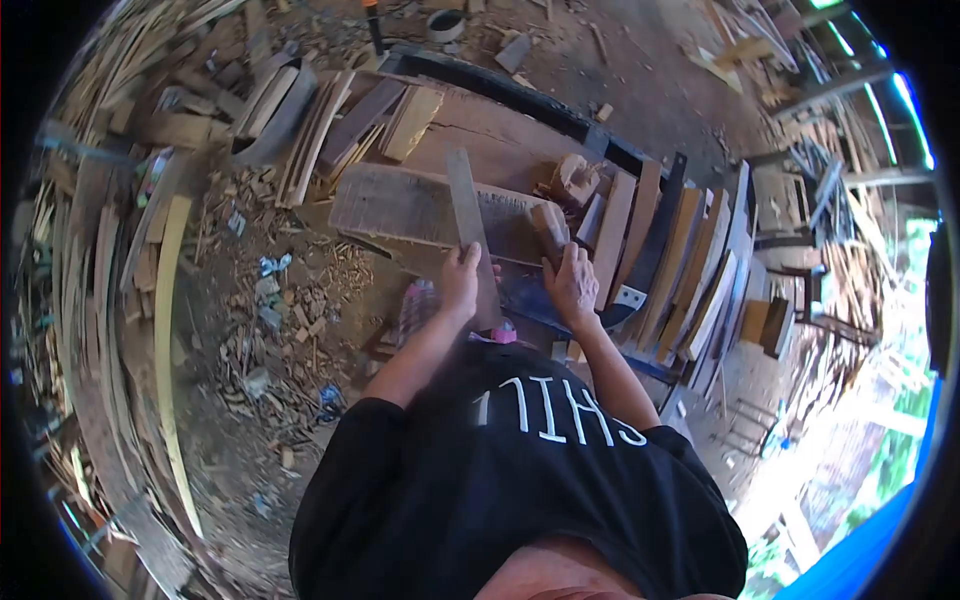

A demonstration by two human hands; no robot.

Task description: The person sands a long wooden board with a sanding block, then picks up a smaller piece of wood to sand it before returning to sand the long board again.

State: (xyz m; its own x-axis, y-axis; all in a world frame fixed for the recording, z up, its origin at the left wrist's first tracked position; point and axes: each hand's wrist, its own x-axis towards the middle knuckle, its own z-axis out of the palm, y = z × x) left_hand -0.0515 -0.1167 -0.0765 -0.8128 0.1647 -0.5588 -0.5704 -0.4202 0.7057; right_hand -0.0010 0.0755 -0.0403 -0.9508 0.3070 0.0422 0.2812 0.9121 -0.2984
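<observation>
My left hand (461, 280) is closed around a narrow wooden slat (465, 200). The slat runs from near my waist out over a thick weathered plank (395, 205) that lies crosswise in front of me. My right hand (574, 287) grips the near end of a brown wooden block (549, 229), at the right end of that plank. Some of my right fingers are hidden behind the block. Just beyond the block sits a rough, pale chunk of wood (575, 180).
A wide board (500, 135) lies behind the plank. To the right, several boards (690, 270) stand in a row, with a dark saw-like blade (655, 240) among them. Wood scraps (310, 310) litter the ground at left, near a long yellowish strip (170, 350).
</observation>
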